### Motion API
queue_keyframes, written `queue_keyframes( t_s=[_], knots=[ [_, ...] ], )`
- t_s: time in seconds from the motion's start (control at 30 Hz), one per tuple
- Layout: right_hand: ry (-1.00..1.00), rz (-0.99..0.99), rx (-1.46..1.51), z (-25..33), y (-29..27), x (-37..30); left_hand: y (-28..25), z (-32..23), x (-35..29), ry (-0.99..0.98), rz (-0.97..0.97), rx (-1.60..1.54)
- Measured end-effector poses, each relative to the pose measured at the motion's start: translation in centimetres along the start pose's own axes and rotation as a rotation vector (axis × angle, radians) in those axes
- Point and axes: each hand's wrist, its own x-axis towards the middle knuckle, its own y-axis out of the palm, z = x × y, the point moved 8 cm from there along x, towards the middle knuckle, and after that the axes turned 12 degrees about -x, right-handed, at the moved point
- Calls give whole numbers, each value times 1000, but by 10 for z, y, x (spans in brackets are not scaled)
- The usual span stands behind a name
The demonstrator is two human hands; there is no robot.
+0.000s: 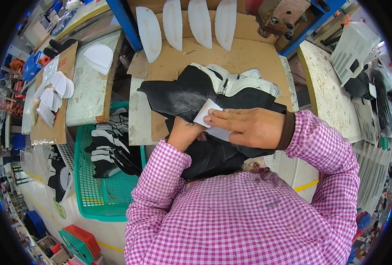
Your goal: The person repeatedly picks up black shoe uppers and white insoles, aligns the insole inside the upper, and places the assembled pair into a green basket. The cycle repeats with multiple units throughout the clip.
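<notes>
The location is a factory workshop, identified by the blue machine frame point(124, 24), the metal head point(284, 15), black-and-white cut parts point(196, 86) heaped on a cardboard-lined bench point(266, 59), a green basket point(103, 216) of similar parts, stacked white cutouts point(62, 85) and yellow floor lines point(306, 185).
</notes>
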Motion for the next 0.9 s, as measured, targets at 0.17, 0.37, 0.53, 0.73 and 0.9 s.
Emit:
queue_keyframes(
  t_s=[0.17, 0.37, 0.53, 0.73, 0.9],
  knots=[
    [-69, 8, -73, 3, 6, 7, -1, -9, 4, 94, -43, 276],
    [-129, 46, -146, 5, 8, 16, 2, -20, 5, 501, -29, 615],
    [-102, 76, -155, 5, 7, 33, 16, -15, -4, 733, -27, 953],
    [-151, 112, -345, 13, 5, 19, 7, -16, 1, 690, -49, 801],
    [-94, -56, -344, 21, 4, -1, -10, 7, 17, 342, -86, 540]
  ],
)
